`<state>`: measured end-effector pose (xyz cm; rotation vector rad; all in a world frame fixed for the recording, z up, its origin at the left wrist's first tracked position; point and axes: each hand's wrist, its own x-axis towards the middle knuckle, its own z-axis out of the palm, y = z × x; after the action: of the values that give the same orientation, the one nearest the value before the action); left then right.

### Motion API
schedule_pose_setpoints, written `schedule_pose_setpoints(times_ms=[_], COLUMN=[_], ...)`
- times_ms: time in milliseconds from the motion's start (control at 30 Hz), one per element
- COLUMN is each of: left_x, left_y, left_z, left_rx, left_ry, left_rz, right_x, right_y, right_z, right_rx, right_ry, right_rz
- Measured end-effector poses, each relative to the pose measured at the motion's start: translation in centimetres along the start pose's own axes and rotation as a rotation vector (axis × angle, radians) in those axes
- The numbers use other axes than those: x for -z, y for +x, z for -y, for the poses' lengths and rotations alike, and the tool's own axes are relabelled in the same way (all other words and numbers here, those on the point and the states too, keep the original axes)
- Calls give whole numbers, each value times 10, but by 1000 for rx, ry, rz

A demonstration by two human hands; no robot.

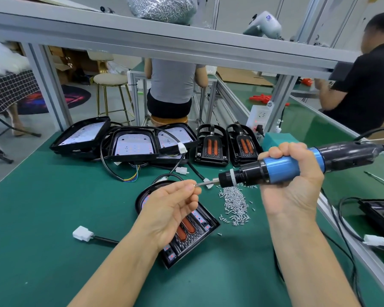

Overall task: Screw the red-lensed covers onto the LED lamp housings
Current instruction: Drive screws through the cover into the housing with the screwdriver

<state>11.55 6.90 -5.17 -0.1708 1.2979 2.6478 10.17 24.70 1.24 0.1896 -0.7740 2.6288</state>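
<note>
Head view: my right hand (295,173) is wrapped around the blue-and-black electric screwdriver (293,166), held sideways above the green counter (53,218). My left hand (171,209) fingers pinch a small silver screw (196,185) right at the bit tip. Under that hand sits the black lamp housing with its red-lensed cover (186,229), loose silver screws pile (235,204) just beside it.
</note>
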Motion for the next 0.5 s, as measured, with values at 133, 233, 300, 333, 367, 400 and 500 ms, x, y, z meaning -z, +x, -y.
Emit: schedule_pose_setpoints(times_ms=[133, 233, 300, 333, 367, 400, 500], left_x=[-2, -3, -5, -7, -10, -13, -20], left_y=[-2, -3, -5, -6, -7, -8, -5], left_z=[5, 8, 9, 11, 12, 12, 8], left_rx=[-109, -205, -253, -271, -286, -299, -313], left_ry=[63, 112, 111, 106, 108, 117, 77], left_rz=[-57, -96, -114, -113, -105, -94, -98], right_x=[0, -1, -1, -1, -1, -2, -2], right_y=[-1, -2, -1, -1, -2, -3, -6], right_z=[-1, -3, -3, -3, -3, -4, -6], right_rx=[17, 25, 23, 26, 31, 34, 35], right_ry=[-14, -20, 12, 17, 6, -12, -24], right_rz=[8, 3, -7, -13, -18, -21, -37])
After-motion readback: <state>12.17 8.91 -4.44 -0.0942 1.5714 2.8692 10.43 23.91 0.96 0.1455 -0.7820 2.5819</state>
